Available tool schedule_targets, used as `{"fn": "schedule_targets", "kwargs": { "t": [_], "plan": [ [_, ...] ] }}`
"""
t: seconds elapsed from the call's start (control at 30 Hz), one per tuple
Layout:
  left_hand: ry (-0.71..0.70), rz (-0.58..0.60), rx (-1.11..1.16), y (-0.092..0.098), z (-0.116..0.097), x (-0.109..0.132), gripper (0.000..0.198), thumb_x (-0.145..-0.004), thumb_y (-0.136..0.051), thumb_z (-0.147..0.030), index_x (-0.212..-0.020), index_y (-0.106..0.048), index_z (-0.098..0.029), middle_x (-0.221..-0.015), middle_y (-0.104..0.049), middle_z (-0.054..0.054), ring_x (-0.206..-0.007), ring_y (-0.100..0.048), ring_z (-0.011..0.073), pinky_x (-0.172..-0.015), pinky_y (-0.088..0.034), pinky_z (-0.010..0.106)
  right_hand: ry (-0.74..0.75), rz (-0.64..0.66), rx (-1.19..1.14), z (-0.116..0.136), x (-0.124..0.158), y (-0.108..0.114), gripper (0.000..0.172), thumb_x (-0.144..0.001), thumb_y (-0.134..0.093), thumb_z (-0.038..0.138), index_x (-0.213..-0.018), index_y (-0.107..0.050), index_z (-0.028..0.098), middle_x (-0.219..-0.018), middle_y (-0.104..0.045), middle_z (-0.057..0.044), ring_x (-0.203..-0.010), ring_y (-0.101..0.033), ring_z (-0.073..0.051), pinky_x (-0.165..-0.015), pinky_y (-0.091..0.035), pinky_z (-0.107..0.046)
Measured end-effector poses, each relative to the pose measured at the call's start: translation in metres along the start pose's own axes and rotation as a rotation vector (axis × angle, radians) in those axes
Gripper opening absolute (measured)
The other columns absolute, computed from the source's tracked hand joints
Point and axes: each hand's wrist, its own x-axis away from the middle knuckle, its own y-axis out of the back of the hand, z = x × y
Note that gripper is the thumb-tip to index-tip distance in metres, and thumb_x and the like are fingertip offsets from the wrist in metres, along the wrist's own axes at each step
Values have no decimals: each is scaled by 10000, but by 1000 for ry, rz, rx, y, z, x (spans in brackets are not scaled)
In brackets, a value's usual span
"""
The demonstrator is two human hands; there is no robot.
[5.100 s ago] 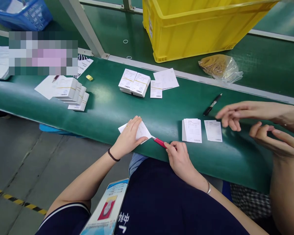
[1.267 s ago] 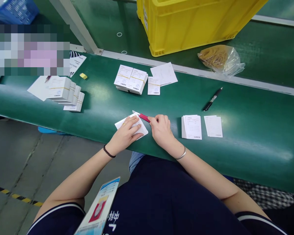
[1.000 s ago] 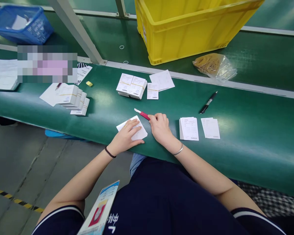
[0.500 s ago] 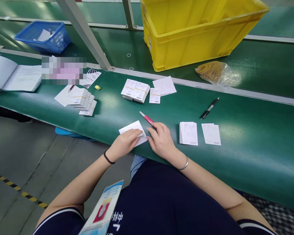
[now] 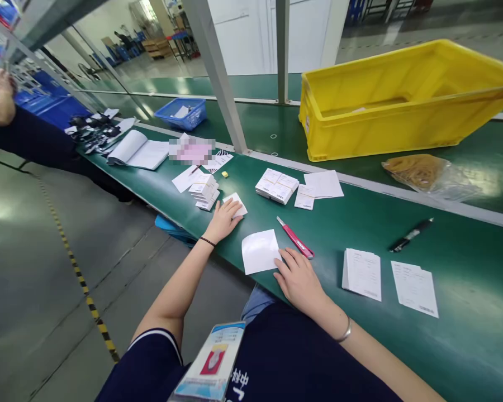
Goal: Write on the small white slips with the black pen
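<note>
The left hand (image 5: 223, 220) is shifting leftward onto paper (image 5: 239, 204), grip unclear, the loosely spread, empty right hand (image 5: 298, 276) ideally steadying the sheet (image 5: 259, 251).

Right hand (image 5: 300, 279) apparently on paper (image 5: 260, 252)

Behind a pale rail (image 5: 360, 181), a yellow crate (image 5: 385, 137) stands on a green surface, with a clear bag of tan rubber bands (image 5: 423, 172) just in front of it. Left of the crate, beyond a slanting post, sits a blue basket (image 5: 188, 118). An open book (image 5: 148, 153) lies at the tabletop's (image 5: 331, 220) far left. Yellow-and-black tape (image 5: 84, 282) runs along the grey floor (image 5: 67, 329); another person (image 5: 33, 137) stands at the left edge.
</note>
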Motion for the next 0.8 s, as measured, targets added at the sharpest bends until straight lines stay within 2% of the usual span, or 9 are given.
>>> {"fn": "schedule_targets", "kwargs": {
  "t": [0.1, 0.2, 0.27, 0.37, 0.43, 0.5, 0.6, 0.7, 0.8],
  "plan": [
    [-9, 41, 40, -5, -9, 7, 355, -929, -518, -346, -1216, -590, -151, -1333, -571, 187, -1301, -489, 332, -1076, -368, 593, -2, 18, 2, 0, 0, 2, 261, -908, -545, 220, -1140, -642, 149, -1258, -631, -162, -1213, -529, -333, -958, -491, -489],
    [-78, 230, 136, -1, -35, 18, 465, -872, -614, -361, -1299, -543, -192, -1291, -579, 139, -1220, -526, 294, -1040, -434, 483, -8, 33, -13, -1, 0, 3, 259, -912, -545, 221, -1142, -637, 146, -1267, -624, -168, -1230, -522, -336, -970, -488, -501],
    [-58, 404, 182, 2, -50, 22, 606, -760, -727, -321, -1316, -526, -190, -1128, -634, 101, -1098, -572, 295, -963, -483, 457, -21, 21, -45, -2, 1, 3, 288, -914, -541, 217, -1179, -615, 134, -1274, -616, -178, -1242, -517, -340, -986, -482, -516],
    [17, 543, 229, 3, -59, 23, 447, -712, -717, -221, -1147, -622, -185, -864, -624, 34, -898, -614, 253, -824, -529, 381, -86, -39, -166, -5, 3, 3, 400, -932, -524, 252, -1307, -519, 113, -1296, -594, -193, -1244, -531, -314, -1001, -490, -502],
    [43, 534, 252, 1, -59, 23, 376, -723, -679, -197, -1096, -634, -190, -920, -617, 41, -844, -623, 223, -777, -535, 346, -145, -74, -248, -7, 4, 3, 473, -942, -519, 307, -1370, -450, 118, -1312, -580, -197, -1243, -539, -292, -1001, -498, -487],
    [81, 503, 263, -1, -58, 25, 433, -718, -673, -195, -1146, -609, -193, -1010, -614, 57, -815, -634, 210, -749, -538, 336, -185, -73, -270, -7, 3, 5, 517, -932, -544, 362, -1376, -442, 117, -1313, -581, -201, -1236, -541, -293, -1002, -494, -490],
    [118, 497, 276, -4, -59, 30, 380, -729, -649, -185, -1107, -608, -194, -876, -629, 26, -756, -642, 212, -716, -534, 333, -196, -8, -206, -3, 0, 8, 553, -897, -600, 417, -1341, -490, 106, -1311, -590, -210, -1218, -533, -318, -992, -483, -508],
    [100, 490, 279, -5, -62, 36, 159, -744, -636, -183, -903, -636, -198, -847, -626, 37, -876, -641, 248, -838, -525, 383, -182, 52, -147, 1, -2, 9, 563, -873, -638, 416, -1333, -512, 117, -1341, -580, -204, -1209, -518, -326, -980, -475, -509],
    [80, 437, 256, -4, -67, 43, 297, -732, -677, -200, -1027, -643, -194, -1079, -605, 89, -1075, -578, 296, -967, -478, 462, -166, 71, -132, 2, -2, 9, 529, -870, -651, 356, -1331, -521, 129, -1344, -593, -181, -1216, -505, -329, -975, -466, -506]
  ]
}}
